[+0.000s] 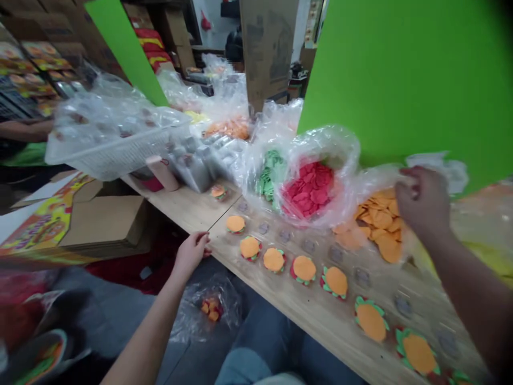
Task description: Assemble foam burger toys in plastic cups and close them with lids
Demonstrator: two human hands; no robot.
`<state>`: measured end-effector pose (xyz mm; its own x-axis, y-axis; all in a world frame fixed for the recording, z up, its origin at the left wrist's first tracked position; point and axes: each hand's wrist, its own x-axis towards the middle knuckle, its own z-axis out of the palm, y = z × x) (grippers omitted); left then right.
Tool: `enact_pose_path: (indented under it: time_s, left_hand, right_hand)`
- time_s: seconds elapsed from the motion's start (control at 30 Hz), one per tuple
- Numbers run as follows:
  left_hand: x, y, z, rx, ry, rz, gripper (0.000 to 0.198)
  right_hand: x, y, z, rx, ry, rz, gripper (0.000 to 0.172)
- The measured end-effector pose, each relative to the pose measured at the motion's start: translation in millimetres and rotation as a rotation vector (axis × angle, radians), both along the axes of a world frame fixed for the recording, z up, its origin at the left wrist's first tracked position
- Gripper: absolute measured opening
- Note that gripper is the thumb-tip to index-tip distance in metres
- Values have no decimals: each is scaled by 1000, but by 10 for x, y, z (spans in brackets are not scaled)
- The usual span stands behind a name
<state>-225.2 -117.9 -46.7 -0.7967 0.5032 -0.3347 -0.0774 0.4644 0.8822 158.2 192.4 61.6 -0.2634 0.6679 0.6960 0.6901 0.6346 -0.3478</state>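
My left hand [191, 254] is at the front edge of the wooden table [188, 211], with nothing visible in it. A row of felt-like burger pieces [304, 269], orange discs edged with red and green, lies on the board to its right. Several small round clear cups [308, 246] sit in a line behind them. My right hand [422, 203] hangs over a clear bag of orange discs [380, 224], its curled fingers at the bag's rim. Whether it pinches the plastic is hidden. Further left are bags of red pieces [308, 190] and green pieces [270, 174].
A white plastic basket [120, 152] and a pink tube [162, 172] stand at the table's back left. A co-worker's arm [24, 131] is at far left. Green panels [409, 69] rise behind the table. Below the front edge lie flattened cardboard [104, 227] and a small bag of pieces [212, 309].
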Motion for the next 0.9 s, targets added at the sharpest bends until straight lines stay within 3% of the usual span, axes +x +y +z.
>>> enact_pose_path:
  time_s: [0.17, 0.27, 0.33, 0.43, 0.5, 0.6, 0.7, 0.8, 0.9]
  left_hand:
    - [-70, 601, -192, 32, -261, -92, 12]
    - [-76, 662, -256, 126, -334, -92, 16]
    - [-133, 526, -238, 190, -363, -78, 19]
    - [-236, 122, -112, 250, -394, -46, 21]
    - [-253, -197, 21, 277, -420, -34, 24]
    - [-145, -592, 223, 268, -513, -122, 31]
    - [62, -791, 339, 200, -629, -224, 35]
    - [254, -836, 361, 177, -746, -262, 34]
    - [415, -803, 368, 164, -868, -361, 33]
  right_hand:
    - [-656, -1109, -315, -273, -109, 457, 24]
    - [-866, -1475, -358, -505, -113, 607, 24]
    - [-1012, -1650, -384, -733, -54, 659, 23]
    - [-1379, -1899, -500, -1208, 204, 702, 23]
    - [-1716, -2071, -628, -1523, 471, 642, 26]
    - [-2174, -2303, -814, -1785, 760, 515, 39]
    - [-2302, -2468, -883, -1783, 860, 639, 44]
    - [-2041, -2565, -789, -1439, 706, 906, 57]
    - [-1627, -2620, -626, -1094, 293, 1083, 80]
